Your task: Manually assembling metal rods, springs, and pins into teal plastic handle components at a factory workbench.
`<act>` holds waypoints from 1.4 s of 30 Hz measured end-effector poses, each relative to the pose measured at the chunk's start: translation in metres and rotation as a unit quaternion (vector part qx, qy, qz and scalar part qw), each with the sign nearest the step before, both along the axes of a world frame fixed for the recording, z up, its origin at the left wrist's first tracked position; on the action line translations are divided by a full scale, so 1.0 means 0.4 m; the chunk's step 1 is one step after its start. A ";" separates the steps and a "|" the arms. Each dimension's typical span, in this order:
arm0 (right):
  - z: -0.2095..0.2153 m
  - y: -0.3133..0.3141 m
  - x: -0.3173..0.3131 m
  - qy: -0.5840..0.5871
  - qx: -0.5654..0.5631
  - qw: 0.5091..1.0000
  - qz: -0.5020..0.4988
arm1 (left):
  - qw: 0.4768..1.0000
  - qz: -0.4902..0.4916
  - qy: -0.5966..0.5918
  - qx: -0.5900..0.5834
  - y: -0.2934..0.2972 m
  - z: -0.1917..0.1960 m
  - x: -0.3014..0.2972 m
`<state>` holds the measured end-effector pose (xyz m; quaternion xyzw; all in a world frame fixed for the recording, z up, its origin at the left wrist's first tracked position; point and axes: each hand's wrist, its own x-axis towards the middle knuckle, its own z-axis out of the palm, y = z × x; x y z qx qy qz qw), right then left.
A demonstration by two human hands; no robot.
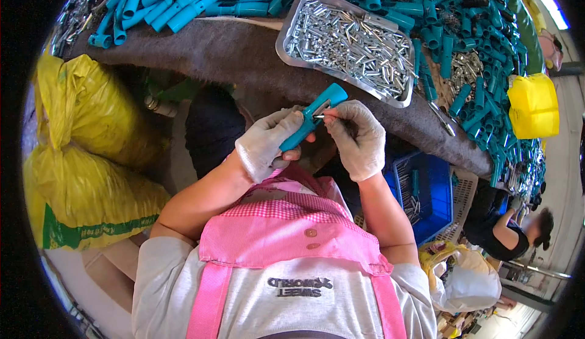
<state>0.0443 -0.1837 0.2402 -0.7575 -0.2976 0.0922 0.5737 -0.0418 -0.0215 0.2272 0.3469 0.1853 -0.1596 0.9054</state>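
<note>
My left hand (268,141), in a whitish glove, is closed round a teal plastic tube-shaped handle (329,97) with a slot in its side. The handle is tilted, its wide open end up and to the right. My gloved right hand (359,141) pinches a thin silvery metal pin (319,116) between thumb and forefinger. The pin's tip is at the handle's slot; whether it is inside, I cannot tell. Just beyond my hands, a metal tray (399,102) holds many small silvery metal pins (347,40).
Teal handles (183,10) lie heaped along the bench, whose near edge has a dark brown fuzzy cover (183,49). Yellow sacks (100,187) stand at left. A blue crate (436,199) is at lower right, a yellow container (534,106) far right. Another person (509,229) works beyond the crate.
</note>
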 end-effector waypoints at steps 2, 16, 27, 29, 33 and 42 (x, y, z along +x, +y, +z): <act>0.010 0.005 -0.014 -0.084 -0.026 0.996 -0.013 | 0.999 0.011 -0.019 0.048 -0.007 -0.003 -0.003; -0.062 0.004 -0.067 0.513 0.280 0.811 0.027 | 0.986 0.028 -0.123 0.105 -0.022 -0.038 -0.028; 0.002 0.043 -0.035 0.255 0.035 0.966 0.027 | 0.840 -0.023 -0.297 0.455 0.016 -0.072 -0.091; 0.009 0.066 -0.025 0.078 -0.062 0.985 0.141 | 0.877 0.107 -0.204 0.421 -0.005 -0.061 -0.084; 0.081 0.114 0.114 -0.165 -0.173 0.971 0.007 | 0.981 0.179 -0.070 0.012 0.024 -0.041 -0.070; 0.074 0.141 0.318 -0.410 -0.374 0.831 0.033 | 0.986 0.115 -0.010 -0.124 0.085 -0.021 -0.013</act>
